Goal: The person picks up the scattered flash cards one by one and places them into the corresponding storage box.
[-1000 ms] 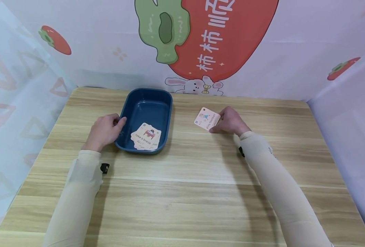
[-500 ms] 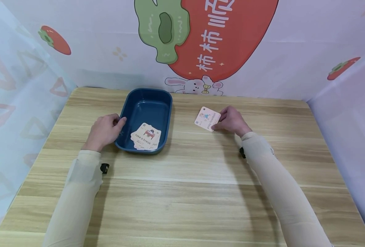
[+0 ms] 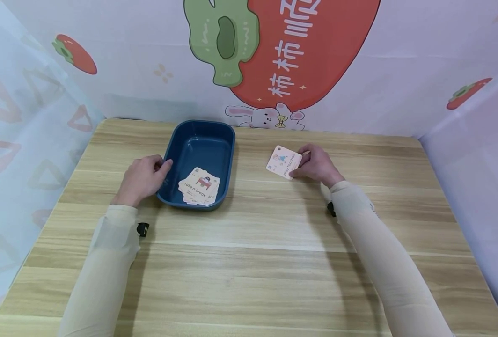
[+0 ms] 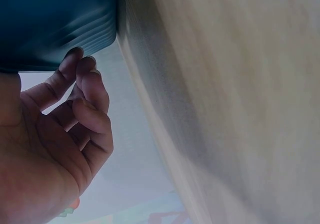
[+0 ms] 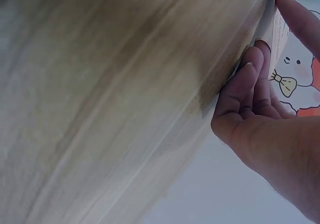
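My left hand (image 3: pixel 141 179) grips the left rim of a dark blue rectangular plastic bin (image 3: pixel 202 146) in the head view. The thumb lies over the rim. In the left wrist view the curled fingers (image 4: pixel 95 91) are against the bin's outer wall (image 4: pixel 65 23). A small pile of picture cards (image 3: pixel 202 184), the top one reading "take a break", lies in the bin's near end. To the right of the bin, my right hand (image 3: pixel 317 164) pinches the right edge of a square card (image 3: pixel 281 161) reading "play football". In the right wrist view, fingertips (image 5: pixel 262 48) touch this card (image 5: pixel 280 31).
Both hands work over a wood-grain table (image 3: pixel 249 262). A printed cloth backdrop (image 3: pixel 350 107) rises behind the table's far edge, and patterned cloth (image 3: pixel 25 117) hangs at the left.
The football card and my right hand have shifted very slightly to the right. My left hand, the bin and the pile in it have stayed where they were.
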Demonstrator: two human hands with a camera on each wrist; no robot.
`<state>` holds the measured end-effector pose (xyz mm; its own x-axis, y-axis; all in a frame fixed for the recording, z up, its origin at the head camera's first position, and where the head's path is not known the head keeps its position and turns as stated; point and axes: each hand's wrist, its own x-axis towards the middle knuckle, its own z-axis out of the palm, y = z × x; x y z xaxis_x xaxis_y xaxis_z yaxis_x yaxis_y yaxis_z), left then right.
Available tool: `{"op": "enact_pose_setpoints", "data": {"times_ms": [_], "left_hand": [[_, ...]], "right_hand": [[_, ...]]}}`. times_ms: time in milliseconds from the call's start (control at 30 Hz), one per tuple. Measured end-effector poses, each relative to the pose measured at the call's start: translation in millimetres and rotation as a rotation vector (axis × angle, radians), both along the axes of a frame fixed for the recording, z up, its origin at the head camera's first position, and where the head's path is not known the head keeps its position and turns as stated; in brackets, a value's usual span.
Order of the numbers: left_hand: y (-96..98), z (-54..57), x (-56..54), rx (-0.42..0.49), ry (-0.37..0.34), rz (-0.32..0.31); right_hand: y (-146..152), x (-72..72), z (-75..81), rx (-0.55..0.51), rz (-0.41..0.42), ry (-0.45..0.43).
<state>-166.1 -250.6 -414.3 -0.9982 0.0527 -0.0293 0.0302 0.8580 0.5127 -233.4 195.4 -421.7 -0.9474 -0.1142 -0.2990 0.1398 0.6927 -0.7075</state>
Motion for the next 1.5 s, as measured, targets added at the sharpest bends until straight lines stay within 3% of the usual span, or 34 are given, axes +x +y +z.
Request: {"op": "enact_pose_setpoints", "data": {"times_ms": [467,733,1267,1500], "left_hand": [[0.9,0.7,0.7,0.006,-0.020,0.008],[0.2,0.0,-0.8,0.006,-0.019,0.018],[0.9,0.6,0.4,0.008,-0.022,0.013],[0.6,1.0,0.5,0.002,-0.022,0.004]], "right_hand": [[7,7.9,2.4,0.015,-0.011,0.050],[11,13.6,10.0,-0.014,-0.038,-0.022],[22,24.2,12.7,-0.069,0.011,-0.087],[28,29.1,14.1,-0.201,0.023,-0.141]]}}
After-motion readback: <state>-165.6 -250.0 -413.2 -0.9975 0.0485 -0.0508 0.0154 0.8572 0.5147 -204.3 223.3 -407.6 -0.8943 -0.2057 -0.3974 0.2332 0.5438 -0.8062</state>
